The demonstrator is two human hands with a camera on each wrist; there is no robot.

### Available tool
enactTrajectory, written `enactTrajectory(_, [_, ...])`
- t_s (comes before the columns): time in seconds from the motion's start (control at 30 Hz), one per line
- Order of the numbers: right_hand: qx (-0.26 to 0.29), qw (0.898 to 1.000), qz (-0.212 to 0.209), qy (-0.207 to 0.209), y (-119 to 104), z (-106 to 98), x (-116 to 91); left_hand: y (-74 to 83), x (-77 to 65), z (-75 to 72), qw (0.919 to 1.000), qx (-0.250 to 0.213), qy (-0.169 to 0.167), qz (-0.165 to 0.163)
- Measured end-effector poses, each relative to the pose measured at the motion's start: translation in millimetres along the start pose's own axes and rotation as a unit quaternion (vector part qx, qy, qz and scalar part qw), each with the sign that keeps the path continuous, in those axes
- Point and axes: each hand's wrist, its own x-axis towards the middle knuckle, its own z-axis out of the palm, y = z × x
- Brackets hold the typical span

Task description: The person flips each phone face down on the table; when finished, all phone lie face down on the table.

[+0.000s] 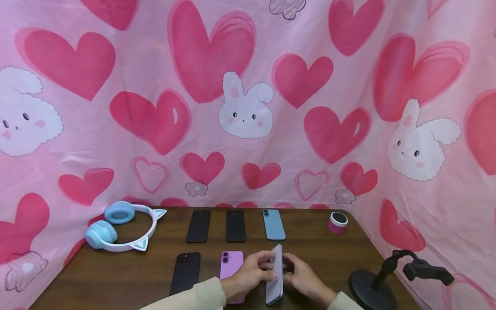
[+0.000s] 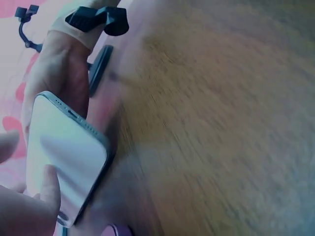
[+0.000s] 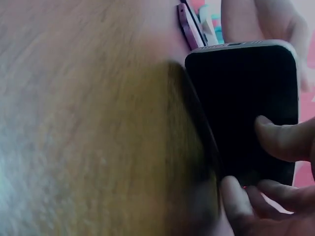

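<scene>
A pale lavender phone [image 1: 275, 277] stands on its long edge between both hands, low over the table. My left hand [image 1: 248, 273] holds it from the back side; in the left wrist view one finger [image 2: 50, 189] lies on its pale back. From the screen side my right hand [image 1: 306, 277] holds it. The right wrist view shows the black screen [image 3: 241, 98], with the right thumb [image 3: 280, 140] on it and fingers at the far end. A pink-purple phone [image 1: 231, 265] lies beside the left hand, partly covered by it.
Black phones [image 1: 198, 226] [image 1: 236, 226] and a blue phone [image 1: 274, 224] lie in the back row. Another black phone [image 1: 186, 273] is at front left. Cat-ear headphones [image 1: 124, 228], a pink round gadget [image 1: 338, 222] and a black stand [image 1: 381, 284] are around them on the wooden table [image 1: 116, 275].
</scene>
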Motion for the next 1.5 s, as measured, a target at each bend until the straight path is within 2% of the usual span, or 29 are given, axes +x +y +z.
enactTrajectory(0.1, [0.100, 0.995, 0.012, -0.015, -1.2, -1.3, -1.2, -1.1, 2.1, -2.2, 0.9993, 0.037, 0.009, 0.004])
enactTrajectory(0.17, [0.144, 0.989, 0.018, -0.026, -2.5, -2.3, -0.9, -1.6, 4.1, -3.0, 0.9981, 0.059, 0.015, 0.011])
enactTrajectory(0.47, [0.196, 0.980, 0.027, -0.026, -6.0, -4.7, -2.4, -3.8, 6.8, -1.8, 0.9949, 0.091, 0.035, -0.025])
enactTrajectory(0.63, [0.226, 0.974, 0.032, -0.014, -7.7, -6.3, -3.0, -2.2, 7.0, 2.3, 0.9894, 0.134, 0.051, -0.021])
enactTrajectory(0.77, [0.223, 0.974, 0.029, -0.004, -6.0, -5.9, -3.5, 0.4, 6.3, 8.1, 0.9839, 0.167, 0.059, -0.022])
enactTrajectory(0.93, [0.213, 0.977, 0.023, 0.016, -3.2, -7.1, -7.1, -1.0, 6.5, 11.8, 0.9802, 0.181, 0.065, -0.048])
enactTrajectory(1.13, [0.179, 0.983, 0.032, 0.036, 0.5, -12.8, -10.0, -9.0, 6.9, 11.5, 0.9811, 0.167, 0.082, -0.053])
enactTrajectory(1.33, [0.140, 0.988, 0.055, 0.045, 5.7, -17.0, -9.3, -10.4, 6.8, 10.8, 0.9844, 0.147, 0.077, -0.058])
enactTrajectory(1.5, [0.099, 0.991, 0.068, 0.052, 8.4, -18.8, -9.7, -12.5, 8.3, 11.7, 0.9843, 0.150, 0.077, -0.053])
